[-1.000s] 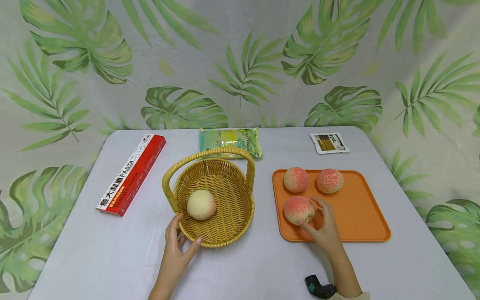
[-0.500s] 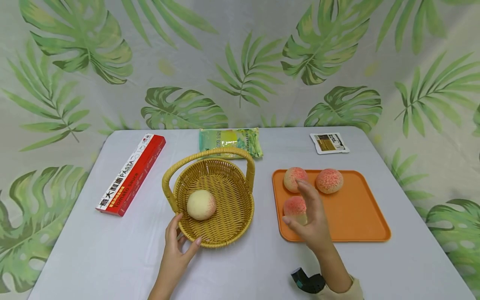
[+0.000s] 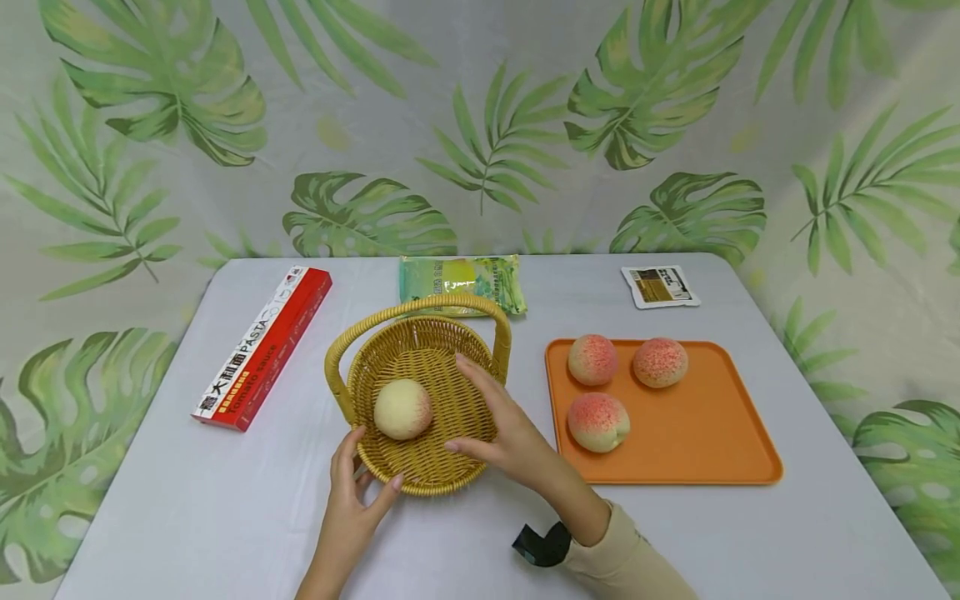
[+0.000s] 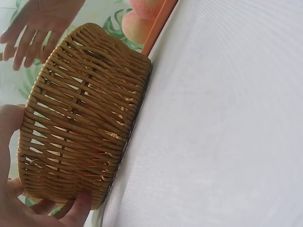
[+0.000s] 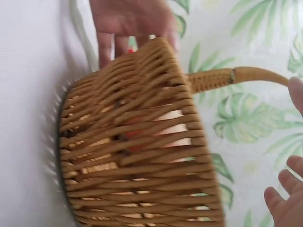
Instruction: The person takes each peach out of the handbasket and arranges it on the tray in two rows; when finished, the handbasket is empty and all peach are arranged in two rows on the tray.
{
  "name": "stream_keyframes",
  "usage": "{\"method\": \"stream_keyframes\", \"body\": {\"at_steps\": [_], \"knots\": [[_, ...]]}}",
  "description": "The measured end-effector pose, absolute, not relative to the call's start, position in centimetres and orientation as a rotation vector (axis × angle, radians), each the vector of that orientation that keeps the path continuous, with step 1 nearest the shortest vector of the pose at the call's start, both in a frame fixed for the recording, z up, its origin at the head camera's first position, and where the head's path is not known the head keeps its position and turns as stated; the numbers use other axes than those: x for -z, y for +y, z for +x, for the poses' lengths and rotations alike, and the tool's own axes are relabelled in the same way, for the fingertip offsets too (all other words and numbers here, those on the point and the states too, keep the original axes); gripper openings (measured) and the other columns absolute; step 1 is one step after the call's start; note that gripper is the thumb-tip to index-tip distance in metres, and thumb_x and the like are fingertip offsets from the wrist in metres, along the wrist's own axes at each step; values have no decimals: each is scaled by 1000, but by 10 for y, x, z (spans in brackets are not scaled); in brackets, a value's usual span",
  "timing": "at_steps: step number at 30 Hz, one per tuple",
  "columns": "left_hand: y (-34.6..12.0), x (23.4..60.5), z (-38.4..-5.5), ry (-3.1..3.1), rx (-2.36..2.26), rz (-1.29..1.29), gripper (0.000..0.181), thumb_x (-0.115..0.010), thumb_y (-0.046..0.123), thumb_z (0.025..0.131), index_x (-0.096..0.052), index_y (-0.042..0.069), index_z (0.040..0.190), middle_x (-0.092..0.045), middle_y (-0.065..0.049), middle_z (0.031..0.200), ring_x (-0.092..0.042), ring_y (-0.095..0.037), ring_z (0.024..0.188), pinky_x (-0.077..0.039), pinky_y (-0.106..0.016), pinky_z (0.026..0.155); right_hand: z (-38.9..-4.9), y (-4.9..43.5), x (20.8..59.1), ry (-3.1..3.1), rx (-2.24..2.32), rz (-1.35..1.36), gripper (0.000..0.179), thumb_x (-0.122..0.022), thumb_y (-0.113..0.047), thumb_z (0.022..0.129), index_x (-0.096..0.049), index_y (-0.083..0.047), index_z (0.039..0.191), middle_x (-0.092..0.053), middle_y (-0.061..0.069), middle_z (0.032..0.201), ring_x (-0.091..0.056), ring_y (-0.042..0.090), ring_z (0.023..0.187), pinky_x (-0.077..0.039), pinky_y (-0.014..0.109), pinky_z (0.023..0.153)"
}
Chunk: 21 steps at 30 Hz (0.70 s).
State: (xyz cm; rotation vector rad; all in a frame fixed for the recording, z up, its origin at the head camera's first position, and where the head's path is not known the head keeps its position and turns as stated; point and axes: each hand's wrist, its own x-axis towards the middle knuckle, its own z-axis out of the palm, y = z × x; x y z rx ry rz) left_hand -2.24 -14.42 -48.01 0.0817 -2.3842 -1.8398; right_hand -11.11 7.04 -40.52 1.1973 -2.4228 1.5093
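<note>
A round wicker basket with an arched handle stands on the white table, a pale peach lying inside it. My left hand holds the basket's near left side, thumb at the rim; in the left wrist view its fingers wrap the woven wall. Over the basket's right side is my right hand, empty, with thumb and fingers spread apart. On the orange tray to the right are three pink-speckled peaches: one at the back left, one at the back middle, one at the front left.
A red and white pasta box lies slanted on the left. Behind the basket is a green packet, and a small white sachet lies beyond the tray. A black device sits at my right wrist.
My right hand has moved from the tray's front-left peach leftward to over the basket, empty-handed. The peach stayed on the tray. The left hand and basket stayed put.
</note>
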Motion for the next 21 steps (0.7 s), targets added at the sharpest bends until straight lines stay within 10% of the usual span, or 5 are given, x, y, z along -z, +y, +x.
{"method": "stream_keyframes", "body": {"at_steps": [21], "knots": [[-144, 481, -22, -2369, 1835, 56, 79, -67, 16, 82, -16, 17, 142, -11, -7, 143, -26, -31, 123, -33, -27, 95, -131, 46, 432, -2584, -1427, 1246, 90, -74, -27, 74, -19, -14, 144, -19, 6, 147, -16, 14, 132, -22, 38, 104]]}}
